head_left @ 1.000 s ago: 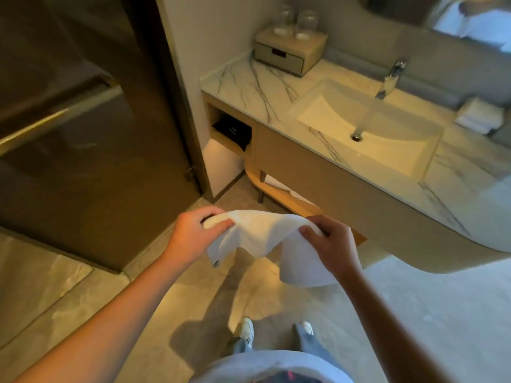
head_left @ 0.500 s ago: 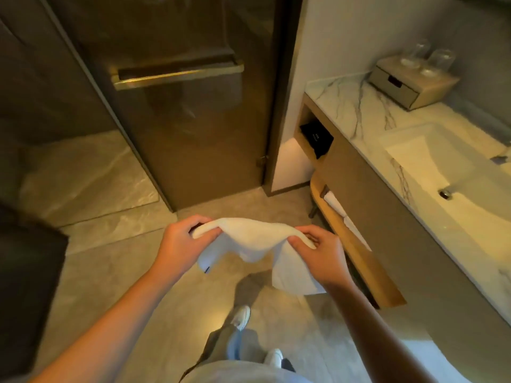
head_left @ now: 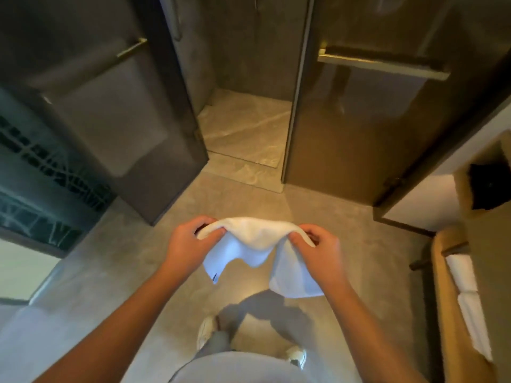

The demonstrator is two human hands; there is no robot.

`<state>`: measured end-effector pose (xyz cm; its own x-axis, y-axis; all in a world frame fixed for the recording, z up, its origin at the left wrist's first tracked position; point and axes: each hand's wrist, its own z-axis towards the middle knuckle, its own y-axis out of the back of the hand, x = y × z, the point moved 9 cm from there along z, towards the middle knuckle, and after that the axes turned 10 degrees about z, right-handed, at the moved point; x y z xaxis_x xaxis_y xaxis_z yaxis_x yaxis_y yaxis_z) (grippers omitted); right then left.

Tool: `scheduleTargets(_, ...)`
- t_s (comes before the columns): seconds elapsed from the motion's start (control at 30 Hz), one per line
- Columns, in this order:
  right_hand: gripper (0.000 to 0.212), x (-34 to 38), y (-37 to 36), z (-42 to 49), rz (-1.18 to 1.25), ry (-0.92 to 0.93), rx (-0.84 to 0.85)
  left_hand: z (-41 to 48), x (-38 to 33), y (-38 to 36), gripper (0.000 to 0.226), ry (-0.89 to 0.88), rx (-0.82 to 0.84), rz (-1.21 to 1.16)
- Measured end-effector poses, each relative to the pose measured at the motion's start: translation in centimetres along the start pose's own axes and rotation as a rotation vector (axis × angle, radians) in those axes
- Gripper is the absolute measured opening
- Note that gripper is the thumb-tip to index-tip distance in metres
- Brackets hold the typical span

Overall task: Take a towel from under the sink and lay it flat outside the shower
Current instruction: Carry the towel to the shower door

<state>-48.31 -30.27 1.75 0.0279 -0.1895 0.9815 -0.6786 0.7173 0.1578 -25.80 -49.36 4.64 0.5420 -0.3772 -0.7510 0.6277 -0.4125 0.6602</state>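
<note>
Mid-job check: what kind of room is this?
Most likely a bathroom, perhaps a hotel's. A tiled shower stall stands open ahead between glass doors with metal bars, and folded white towels lie on the low shelf at right. The left hand and right hand grip a white towel.

brass bar handle (head_left: 383,64), black item (head_left: 489,186) in cubby (head_left: 461,199), white shoe (head_left: 206,331), patterned dark panel (head_left: 41,189)

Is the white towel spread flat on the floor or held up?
Held up, not flat: the white cloth towel sags between the left hand and right hand, which pinch its top edge above the grey floor.
</note>
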Motion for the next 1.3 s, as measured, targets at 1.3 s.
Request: scheduleTargets(1.3,0.023,-0.4,-42.4,21.6,-0.007,-0.155,0.278,20.5,27.0,21.7,0.004,0.339,-0.131,0.254)
